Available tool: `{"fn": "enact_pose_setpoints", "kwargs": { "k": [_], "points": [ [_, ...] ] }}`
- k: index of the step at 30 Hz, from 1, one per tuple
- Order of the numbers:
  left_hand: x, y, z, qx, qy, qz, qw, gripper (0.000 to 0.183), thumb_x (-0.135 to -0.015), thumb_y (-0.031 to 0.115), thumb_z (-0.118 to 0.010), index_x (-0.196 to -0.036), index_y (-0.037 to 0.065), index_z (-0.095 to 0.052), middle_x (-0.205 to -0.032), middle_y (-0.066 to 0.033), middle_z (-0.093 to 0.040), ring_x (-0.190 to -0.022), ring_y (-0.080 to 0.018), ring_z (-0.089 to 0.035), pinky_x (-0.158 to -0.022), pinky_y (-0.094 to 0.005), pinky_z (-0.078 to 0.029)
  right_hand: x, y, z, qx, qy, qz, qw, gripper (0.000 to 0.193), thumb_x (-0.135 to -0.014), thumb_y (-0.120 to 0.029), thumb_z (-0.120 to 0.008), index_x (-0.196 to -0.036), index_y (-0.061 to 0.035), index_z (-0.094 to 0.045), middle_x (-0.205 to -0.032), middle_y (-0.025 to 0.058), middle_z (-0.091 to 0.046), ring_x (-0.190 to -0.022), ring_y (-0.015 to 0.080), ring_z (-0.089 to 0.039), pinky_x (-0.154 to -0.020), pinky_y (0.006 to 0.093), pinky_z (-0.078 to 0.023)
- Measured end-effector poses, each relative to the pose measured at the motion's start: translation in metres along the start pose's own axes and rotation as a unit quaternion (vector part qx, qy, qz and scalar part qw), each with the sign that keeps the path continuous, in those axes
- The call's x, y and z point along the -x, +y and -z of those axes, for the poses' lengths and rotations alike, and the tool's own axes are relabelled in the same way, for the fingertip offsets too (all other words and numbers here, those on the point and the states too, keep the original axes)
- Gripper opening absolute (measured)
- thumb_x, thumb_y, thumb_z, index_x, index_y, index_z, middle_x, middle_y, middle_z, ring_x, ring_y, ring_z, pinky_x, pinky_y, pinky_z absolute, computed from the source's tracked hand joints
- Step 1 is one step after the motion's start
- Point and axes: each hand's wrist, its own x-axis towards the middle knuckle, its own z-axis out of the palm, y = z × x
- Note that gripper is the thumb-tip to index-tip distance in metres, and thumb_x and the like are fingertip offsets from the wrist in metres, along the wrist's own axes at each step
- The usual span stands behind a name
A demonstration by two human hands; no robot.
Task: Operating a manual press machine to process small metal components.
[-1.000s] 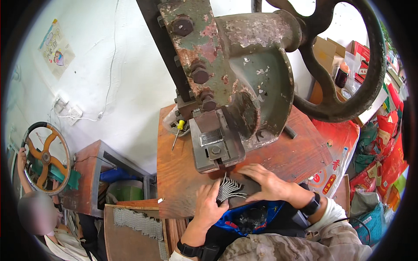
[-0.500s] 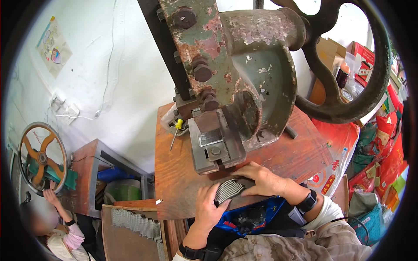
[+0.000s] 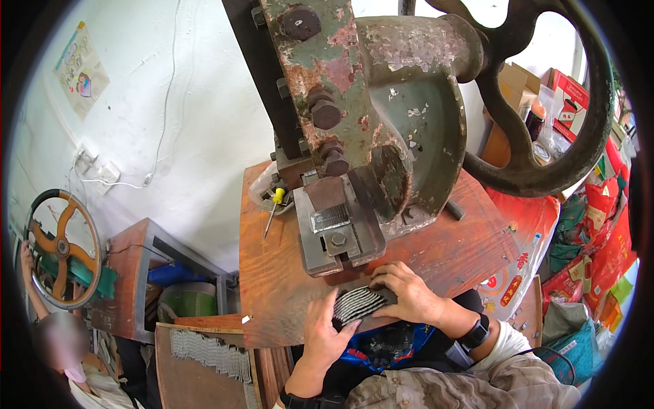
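At the near edge of the wooden table, a stack of thin grey metal strips is fanned in a slight curve between my two hands. My left hand grips its left end, thumb on the near side. From the right, my right hand closes on the other end, its fingers over the far side. Just beyond stands a worn green press with a metal die block at its base. A small shiny ridged metal piece lies on that block.
A yellow-handled screwdriver lies left of the press. The press's large handwheel arches over the right side. Lower left, a wooden tray holds rows of metal strips. Another person reaches to a second wheel.
The strips have turned more toward me and show more of their edges. My right hand has shifted slightly down and right. The other person's wheel has turned, with their hand higher on it.
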Motion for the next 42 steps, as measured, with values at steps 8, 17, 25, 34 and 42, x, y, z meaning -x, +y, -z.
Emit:
{"fn": "enact_pose_setpoints", "kwargs": {
  "k": [8, 17, 25, 34, 42],
  "points": [
    [0.000, -0.005, -0.003, 0.020, 0.004, 0.024, 1.000, 0.071, -0.062, 0.009, -0.082, -0.126, 0.003, -0.052, -0.101, -0.0154, -0.059, -0.093, -0.0304, -0.059, -0.082, -0.0376, -0.048, -0.008, 0.004, 0.001, 0.047, -0.012, 0.033, 0.998, 0.054, -0.059, -0.026, -0.084, -0.106, -0.0075, -0.063, -0.112, 0.0121, -0.057, -0.101, 0.0317, -0.052, -0.088, 0.0394, -0.044],
    [-0.001, -0.005, -0.002, 0.030, 0.000, 0.030, 0.999, 0.073, -0.061, 0.008, -0.082, -0.127, 0.003, -0.051, -0.101, -0.0146, -0.059, -0.093, -0.0287, -0.060, -0.083, -0.0367, -0.048, -0.011, -0.002, -0.001, 0.046, -0.027, 0.003, 0.999, 0.060, -0.055, -0.035, -0.085, -0.102, -0.0067, -0.061, -0.113, 0.0128, -0.056, -0.105, 0.0337, -0.049, -0.090, 0.0434, -0.041],
    [0.000, -0.004, -0.001, 0.031, -0.011, 0.031, 0.999, 0.079, -0.058, 0.007, -0.084, -0.129, 0.003, -0.050, -0.105, -0.0150, -0.060, -0.097, -0.0290, -0.060, -0.084, -0.0365, -0.048, -0.011, 0.000, 0.001, 0.022, -0.027, 0.030, 0.999, 0.077, -0.058, -0.032, -0.085, -0.122, -0.0052, -0.051, -0.125, 0.0145, -0.052, -0.115, 0.0357, -0.046, -0.098, 0.0457, -0.037],
    [0.001, -0.006, -0.001, 0.040, 0.022, 0.037, 0.998, 0.082, -0.058, 0.005, -0.083, -0.131, 0.002, -0.046, -0.107, -0.0157, -0.060, -0.097, -0.0292, -0.060, -0.086, -0.0369, -0.048, -0.023, -0.008, -0.007, -0.039, -0.096, 0.051, 0.993, 0.079, -0.062, -0.027, -0.081, -0.130, -0.0044, -0.047, -0.131, 0.0165, -0.048, -0.117, 0.0368, -0.045, -0.099, 0.0456, -0.035],
    [-0.012, 0.016, -0.015, -0.218, -0.023, -0.046, 0.975, 0.071, -0.069, 0.037, -0.077, -0.124, 0.000, -0.052, -0.109, -0.0152, -0.054, -0.104, -0.0341, -0.049, -0.090, -0.0475, -0.036, 0.005, -0.005, 0.016, -0.064, -0.029, -0.008, 0.997, 0.104, -0.062, -0.050, -0.077, -0.136, 0.0078, -0.033, -0.132, 0.0272, -0.043, -0.126, 0.0414, -0.039, -0.105, 0.0464, -0.034]
  ]
}}
